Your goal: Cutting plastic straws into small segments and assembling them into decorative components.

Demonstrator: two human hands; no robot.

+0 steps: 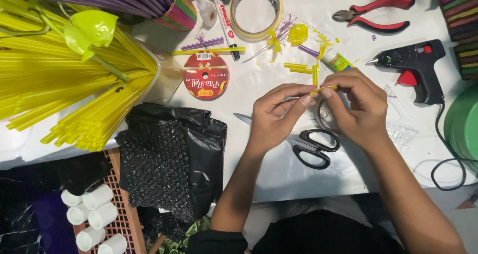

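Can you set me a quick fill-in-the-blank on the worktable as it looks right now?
1. Both hands, left hand and right hand, pinch a short ____ straw piece.
2. The black-handled ____ lie under the wrists.
3. The glue gun is black with a ____ trigger.
4. The pliers have ____ handles.

Missing words: yellow; scissors; red; red

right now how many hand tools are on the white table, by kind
scissors: 1
pliers: 1
glue gun: 1
total: 3
Both hands, left hand and right hand, pinch a small yellow straw piece above the white table.
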